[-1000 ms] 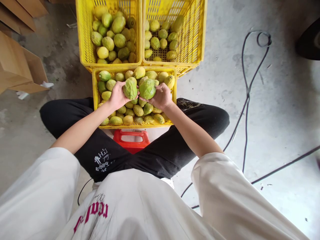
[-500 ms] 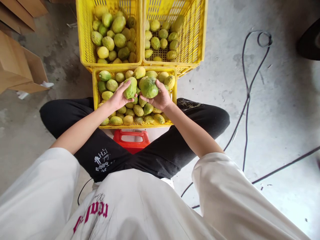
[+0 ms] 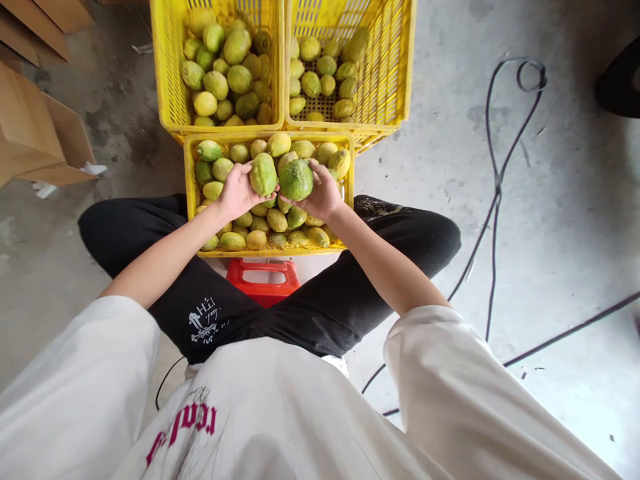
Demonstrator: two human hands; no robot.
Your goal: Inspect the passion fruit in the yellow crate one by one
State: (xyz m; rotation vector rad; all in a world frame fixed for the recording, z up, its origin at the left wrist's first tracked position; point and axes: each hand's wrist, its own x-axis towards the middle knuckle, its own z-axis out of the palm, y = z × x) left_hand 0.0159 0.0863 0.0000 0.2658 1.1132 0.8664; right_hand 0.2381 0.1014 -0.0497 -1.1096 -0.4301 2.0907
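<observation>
My left hand [image 3: 239, 193] is wrapped round a green papaya [image 3: 263, 175] with a yellowish tinge, its thumb on the upper left side. A rounder, deeper green papaya [image 3: 295, 180] sits in my right hand [image 3: 326, 193], gripped from the right with the thumb on top. Side by side, the two fruits are held over the near yellow crate [image 3: 270, 253], which is filled with green and yellow papayas [image 3: 277, 220]. Parts of the fingers are hidden beneath the held fruits.
Behind the near crate stand two more yellow crates, the left one [image 3: 170, 80] and the right one [image 3: 395, 73], both with papayas inside. A red plastic stool [image 3: 265, 292] shows between my legs. Cardboard boxes [image 3: 35, 127] lie left; a black cable [image 3: 495, 193] runs across the floor at right.
Both papayas have turned slightly in my hands, showing more of their upper sides. The right one has shifted a little left and down. Both stay held.
</observation>
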